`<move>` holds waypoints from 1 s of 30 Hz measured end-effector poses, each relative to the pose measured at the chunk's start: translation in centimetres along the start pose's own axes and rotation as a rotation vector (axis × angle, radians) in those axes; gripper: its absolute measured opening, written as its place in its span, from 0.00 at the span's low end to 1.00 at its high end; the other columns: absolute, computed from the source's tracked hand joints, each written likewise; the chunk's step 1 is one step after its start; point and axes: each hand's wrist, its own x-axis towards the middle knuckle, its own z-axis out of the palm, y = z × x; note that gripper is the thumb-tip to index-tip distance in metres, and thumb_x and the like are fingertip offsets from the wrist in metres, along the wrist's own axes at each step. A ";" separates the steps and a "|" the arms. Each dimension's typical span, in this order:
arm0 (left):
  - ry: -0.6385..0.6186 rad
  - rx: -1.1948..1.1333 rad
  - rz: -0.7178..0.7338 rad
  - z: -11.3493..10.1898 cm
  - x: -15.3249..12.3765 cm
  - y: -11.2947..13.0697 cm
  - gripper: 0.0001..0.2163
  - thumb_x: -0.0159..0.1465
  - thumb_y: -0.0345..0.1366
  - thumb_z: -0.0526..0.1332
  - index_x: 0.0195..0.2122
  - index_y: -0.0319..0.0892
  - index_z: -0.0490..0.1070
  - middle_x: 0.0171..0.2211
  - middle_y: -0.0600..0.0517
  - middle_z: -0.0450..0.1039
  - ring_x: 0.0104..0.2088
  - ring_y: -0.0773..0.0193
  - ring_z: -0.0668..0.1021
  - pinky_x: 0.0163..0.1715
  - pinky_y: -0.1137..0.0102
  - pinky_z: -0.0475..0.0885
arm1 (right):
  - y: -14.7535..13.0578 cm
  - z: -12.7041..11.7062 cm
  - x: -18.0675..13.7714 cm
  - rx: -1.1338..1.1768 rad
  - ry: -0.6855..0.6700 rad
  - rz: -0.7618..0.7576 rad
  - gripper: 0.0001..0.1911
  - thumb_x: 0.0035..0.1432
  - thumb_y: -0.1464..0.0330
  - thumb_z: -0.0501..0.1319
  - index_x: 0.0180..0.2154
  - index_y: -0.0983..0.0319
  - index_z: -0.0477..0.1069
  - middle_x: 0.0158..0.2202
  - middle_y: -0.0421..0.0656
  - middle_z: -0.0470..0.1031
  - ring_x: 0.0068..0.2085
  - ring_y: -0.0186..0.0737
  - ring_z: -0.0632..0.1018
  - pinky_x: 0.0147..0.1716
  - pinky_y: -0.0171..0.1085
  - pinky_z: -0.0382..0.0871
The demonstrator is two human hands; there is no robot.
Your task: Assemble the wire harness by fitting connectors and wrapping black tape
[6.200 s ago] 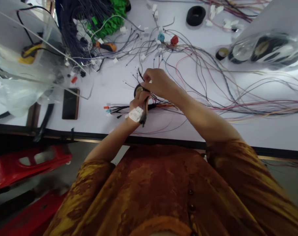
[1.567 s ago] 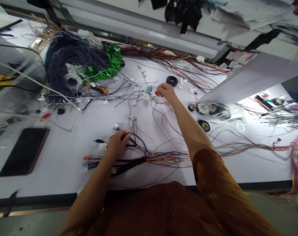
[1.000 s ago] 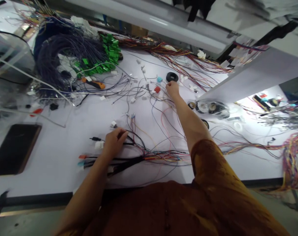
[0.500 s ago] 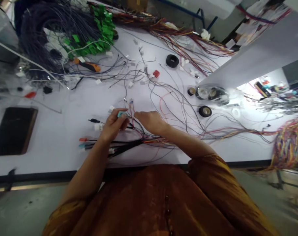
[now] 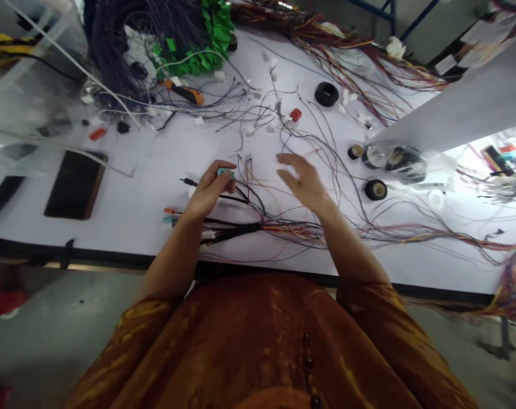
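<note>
Between the thumb and fingers of my left hand is a light-blue connector, partly covered by the fingertips. My right hand is raised to the right of it, fingers apart, with nothing visible in them. Below the hands a wire harness with black sleeved branches lies on the white table. Its thin wires run off to the right. An orange connector and a black plug end branches on the left. A few thin wires with small terminals stick up between my hands.
A dark phone lies at left. Behind are an orange-and-black cutter, a red connector, a wire coil with green tags and a black tape roll. Another tape roll is at right, near a white post.
My right hand has moved away from the connector to the right and its fingers have spread. My left hand still holds the connector. The camera view has shifted.
</note>
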 end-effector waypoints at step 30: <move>0.323 -0.066 -0.216 0.4 1.2 0.0 0.21 0.70 0.46 0.55 0.22 0.42 0.65 0.12 0.57 0.53 0.13 0.73 0.56 0.14 0.74 0.52 | -3.3 9.1 1.8 0.598 -0.156 0.656 0.05 0.61 0.71 0.57 0.31 0.59 0.67 0.19 0.33 0.65 0.19 0.31 0.69 0.19 0.30 0.62</move>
